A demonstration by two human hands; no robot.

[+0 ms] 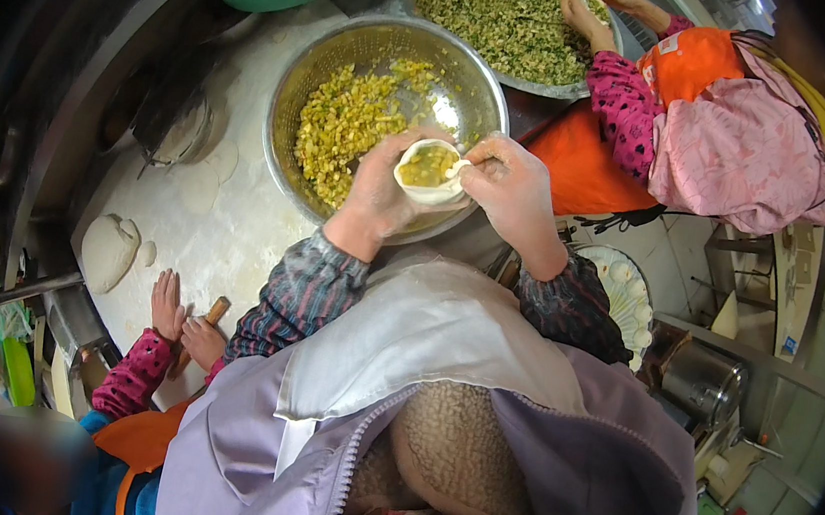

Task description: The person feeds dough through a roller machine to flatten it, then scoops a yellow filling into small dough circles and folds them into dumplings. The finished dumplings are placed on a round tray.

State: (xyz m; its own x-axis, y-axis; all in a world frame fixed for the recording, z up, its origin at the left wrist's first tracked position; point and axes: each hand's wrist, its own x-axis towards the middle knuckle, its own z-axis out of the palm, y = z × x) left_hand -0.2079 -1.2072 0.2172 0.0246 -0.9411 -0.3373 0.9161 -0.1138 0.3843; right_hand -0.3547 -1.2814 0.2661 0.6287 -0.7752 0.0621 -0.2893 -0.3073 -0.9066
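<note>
Above the near rim of a perforated metal bowl (500,104), my left hand (382,186) cups a round dough wrapper (430,195) with yellow-green chopped filling inside. The fingers of my right hand (507,184) pinch the right edge of this wrapper, where the dough is gathered into small folds. More chopped yellow-green filling (348,119) lies in the bowl, mostly on its left side.
At the upper right, a co-worker's hands (592,16) hold dough over a large pan of green filling (493,32). At lower left, another person's hands (182,328) rest by a rolling pin (217,310), near a dough lump (109,253). A tray of dough pieces (621,279) stands right.
</note>
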